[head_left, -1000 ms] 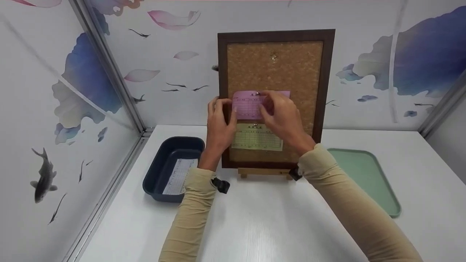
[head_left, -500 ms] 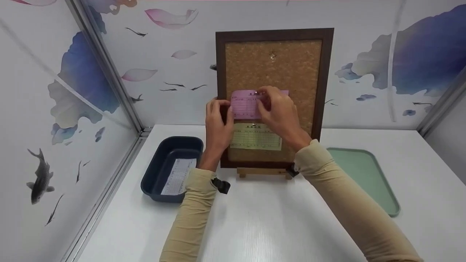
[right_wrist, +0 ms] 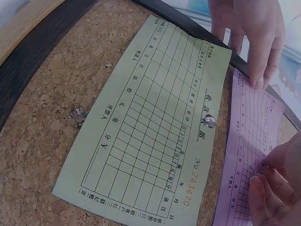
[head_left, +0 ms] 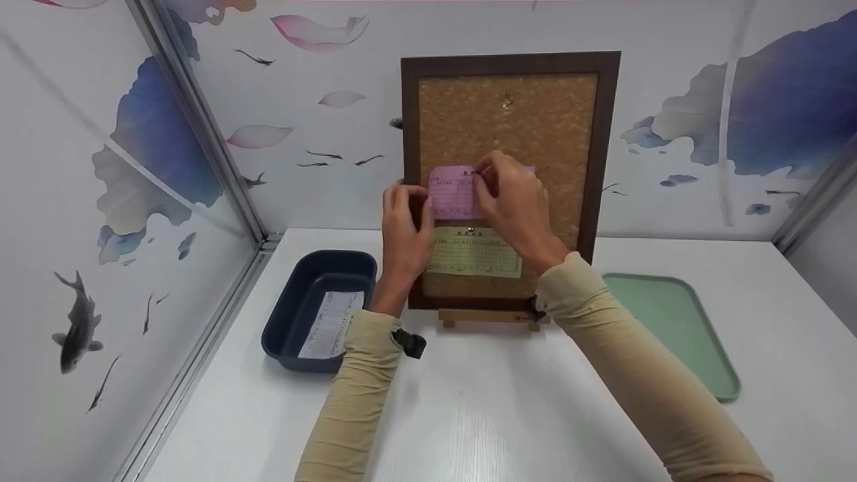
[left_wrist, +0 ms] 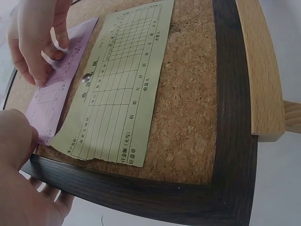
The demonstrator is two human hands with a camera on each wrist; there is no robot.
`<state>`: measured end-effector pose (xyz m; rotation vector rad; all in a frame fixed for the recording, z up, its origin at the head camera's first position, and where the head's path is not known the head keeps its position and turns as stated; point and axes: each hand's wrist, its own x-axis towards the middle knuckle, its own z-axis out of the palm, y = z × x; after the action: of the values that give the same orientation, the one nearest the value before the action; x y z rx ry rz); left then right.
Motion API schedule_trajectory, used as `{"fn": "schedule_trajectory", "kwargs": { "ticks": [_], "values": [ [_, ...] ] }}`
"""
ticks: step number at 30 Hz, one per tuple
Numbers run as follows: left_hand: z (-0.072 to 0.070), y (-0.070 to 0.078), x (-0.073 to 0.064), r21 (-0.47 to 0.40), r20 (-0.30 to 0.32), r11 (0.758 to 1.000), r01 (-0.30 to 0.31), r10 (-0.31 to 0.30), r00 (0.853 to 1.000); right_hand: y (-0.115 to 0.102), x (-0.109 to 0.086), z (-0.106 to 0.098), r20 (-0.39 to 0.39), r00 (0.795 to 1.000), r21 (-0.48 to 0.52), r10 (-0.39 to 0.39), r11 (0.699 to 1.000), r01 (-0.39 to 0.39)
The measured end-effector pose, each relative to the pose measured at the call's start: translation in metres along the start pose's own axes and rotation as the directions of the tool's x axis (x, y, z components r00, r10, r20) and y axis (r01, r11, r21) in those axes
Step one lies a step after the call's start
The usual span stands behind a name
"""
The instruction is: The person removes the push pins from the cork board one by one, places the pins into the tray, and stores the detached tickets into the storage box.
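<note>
A dark-framed cork board [head_left: 562, 134] stands upright on a wooden easel. My left hand [head_left: 407, 231] grips its left frame edge, the thumb at the left end of a pink receipt slip [head_left: 450, 196] and other fingers behind the frame in the left wrist view. At that slip's top edge my right hand [head_left: 515, 207] pinches a push pin, mostly hidden by the fingertips; its curled fingers cover the slip's right part. Just below, a pale green receipt slip [head_left: 475, 254] with a torn end hangs from a silver push pin [right_wrist: 209, 121].
To the left, a dark blue bin [head_left: 278, 335] holds white printed slips [head_left: 329, 325]. A green tray [head_left: 676, 328] lies at the right. More push pins [head_left: 506, 104] sit high on the cork. The easel's wooden ledge [head_left: 485, 314] supports the board.
My right hand has shifted slightly up and left, its fingertips now covering the pin that showed beside them. The left hand holds its place at the frame.
</note>
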<state>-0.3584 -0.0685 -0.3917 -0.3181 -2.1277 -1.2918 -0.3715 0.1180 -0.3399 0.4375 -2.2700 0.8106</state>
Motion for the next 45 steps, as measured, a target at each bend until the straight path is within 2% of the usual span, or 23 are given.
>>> {"fn": "schedule_trajectory", "kwargs": {
  "ticks": [6, 19, 27, 35, 45],
  "values": [
    [0.0, -0.001, 0.003, 0.0, -0.013, 1.0, -0.011, 0.011, 1.0, -0.002, 0.001, 0.001, -0.036, 0.999, -0.065, -0.041, 0.997, 0.039],
    [-0.001, -0.005, 0.001, -0.018, -0.024, 1.0, -0.013, 0.013, 1.0, -0.002, -0.003, 0.001, -0.068, 0.997, -0.077, -0.038, 0.996, 0.032],
    [-0.002, -0.002, 0.0, -0.044, -0.023, 0.999, 0.017, -0.018, 1.0, -0.002, -0.003, -0.002, -0.059, 0.997, -0.058, -0.049, 0.997, 0.046],
    [0.001, -0.001, 0.0, -0.045, -0.047, 0.999, -0.009, 0.007, 0.999, 0.003, -0.005, -0.005, -0.067, 0.995, -0.062, -0.077, 0.995, 0.073],
    [0.003, 0.001, -0.001, -0.044, -0.063, 0.999, 0.01, -0.013, 0.998, 0.003, -0.008, -0.011, -0.038, 0.996, -0.044, -0.076, 0.996, 0.074]
  ]
}}
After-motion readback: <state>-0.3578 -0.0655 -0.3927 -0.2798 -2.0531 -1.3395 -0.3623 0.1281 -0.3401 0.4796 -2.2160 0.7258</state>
